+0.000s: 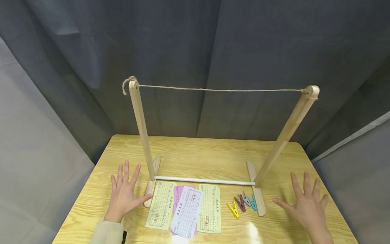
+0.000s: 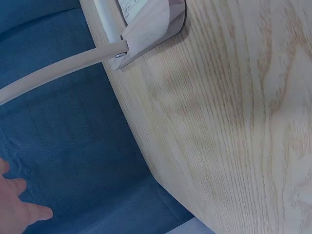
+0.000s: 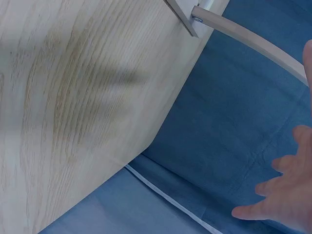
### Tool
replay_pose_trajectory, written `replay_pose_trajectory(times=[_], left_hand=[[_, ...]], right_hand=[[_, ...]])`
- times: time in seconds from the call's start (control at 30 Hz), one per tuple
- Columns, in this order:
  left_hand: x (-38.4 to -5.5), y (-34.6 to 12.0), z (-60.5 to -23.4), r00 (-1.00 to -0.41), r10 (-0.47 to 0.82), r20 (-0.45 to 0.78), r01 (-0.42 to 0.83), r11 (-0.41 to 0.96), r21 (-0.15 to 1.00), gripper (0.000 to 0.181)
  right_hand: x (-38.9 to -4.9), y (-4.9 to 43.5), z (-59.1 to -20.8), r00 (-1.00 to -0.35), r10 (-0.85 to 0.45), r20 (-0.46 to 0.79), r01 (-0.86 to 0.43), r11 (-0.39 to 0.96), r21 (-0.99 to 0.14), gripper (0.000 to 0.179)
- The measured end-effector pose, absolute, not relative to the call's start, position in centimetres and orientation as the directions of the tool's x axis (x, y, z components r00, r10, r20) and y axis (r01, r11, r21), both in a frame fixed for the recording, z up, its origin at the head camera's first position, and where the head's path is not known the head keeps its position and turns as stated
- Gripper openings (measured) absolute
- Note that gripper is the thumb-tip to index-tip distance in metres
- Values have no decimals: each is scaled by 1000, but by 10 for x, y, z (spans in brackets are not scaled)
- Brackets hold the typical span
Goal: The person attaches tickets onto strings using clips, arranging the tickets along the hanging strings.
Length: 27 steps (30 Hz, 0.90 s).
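Note:
My left hand (image 1: 123, 198) is spread with straight fingers left of the wooden stand, its thumb near the stand's left foot (image 1: 149, 193). On the right, my right hand (image 1: 307, 206) is also spread and holds nothing. Between them lie two pale yellow printed slips (image 1: 163, 203) (image 1: 210, 210), with a white slip (image 1: 187, 211) overlapping a pink slip (image 1: 178, 198). Right of the slips are a yellow clothespin (image 1: 234, 210), a purple clothespin (image 1: 240, 203), a grey clothespin (image 1: 246, 199) and a blue clothespin (image 1: 253, 202).
The stand has a left post (image 1: 141, 130), a right post (image 1: 283, 137) and a white crossbar (image 1: 204, 180) low down. Twine (image 1: 213, 90) stretches between the post tops. Dark curtains (image 1: 170, 44) hang behind the wooden table (image 1: 198, 152).

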<state>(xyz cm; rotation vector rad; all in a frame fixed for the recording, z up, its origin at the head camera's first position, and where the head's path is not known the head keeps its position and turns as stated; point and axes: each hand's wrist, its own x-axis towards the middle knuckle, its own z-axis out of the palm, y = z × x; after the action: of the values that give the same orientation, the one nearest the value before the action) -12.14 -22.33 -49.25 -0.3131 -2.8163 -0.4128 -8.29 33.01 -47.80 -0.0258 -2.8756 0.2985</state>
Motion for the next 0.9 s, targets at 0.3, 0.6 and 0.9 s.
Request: replay_pose_trajectory(times=[0.3,0.6,0.9], left_hand=[[-118,-216,-493,-923,190,334,282,925,254,110],[-118,-191,-508,-859,288,422,418,872,256,105],[-125,-167,-528,-773,326,544,550,772,319,83]], right_hand=[[-82,321,-483,-955,11,295,-52,977,-206,110],[-85,299,-494,-897,-61,438,-185,951,-247,107],[-93,277,-524,-879,-90,468,-272,901,-337,93]])
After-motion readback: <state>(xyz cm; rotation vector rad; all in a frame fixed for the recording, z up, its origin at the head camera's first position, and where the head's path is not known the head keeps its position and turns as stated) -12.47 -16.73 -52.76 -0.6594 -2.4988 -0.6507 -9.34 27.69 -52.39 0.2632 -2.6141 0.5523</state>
